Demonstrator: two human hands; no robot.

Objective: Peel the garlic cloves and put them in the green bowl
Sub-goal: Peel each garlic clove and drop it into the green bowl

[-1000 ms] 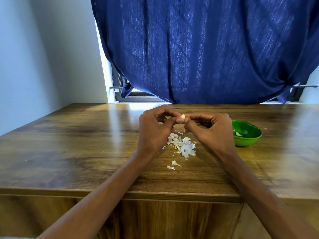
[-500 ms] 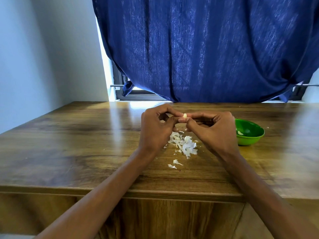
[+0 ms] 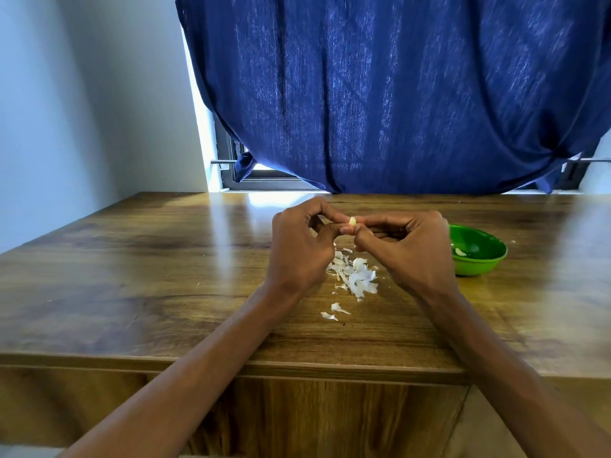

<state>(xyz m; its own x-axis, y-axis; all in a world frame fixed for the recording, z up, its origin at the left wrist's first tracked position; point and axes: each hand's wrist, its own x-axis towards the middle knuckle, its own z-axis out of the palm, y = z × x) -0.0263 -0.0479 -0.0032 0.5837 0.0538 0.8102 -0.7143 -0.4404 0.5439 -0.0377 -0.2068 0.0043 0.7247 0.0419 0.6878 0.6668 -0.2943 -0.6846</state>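
Skins (image 3: 355, 277): loose heap on desk (image 3: 148, 266), below the fingers.
Clove (image 3: 352, 221): pinched between left hand (image 3: 302, 249) and right hand (image 3: 408, 251) fingertips, long axis roughly upright (skin state unclear).
Green bowl (image 3: 481, 261): right of fingers, nearer right hand.

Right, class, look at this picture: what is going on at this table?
A person is peeling garlic by hand. Both hands, the left hand and the right hand, pinch one small clove between their fingertips, held up above the wooden table. A pile of white skins lies on the table under the hands. The green bowl stands to the right, with at least one pale piece in it. The held clove has not yet gone into the bowl.
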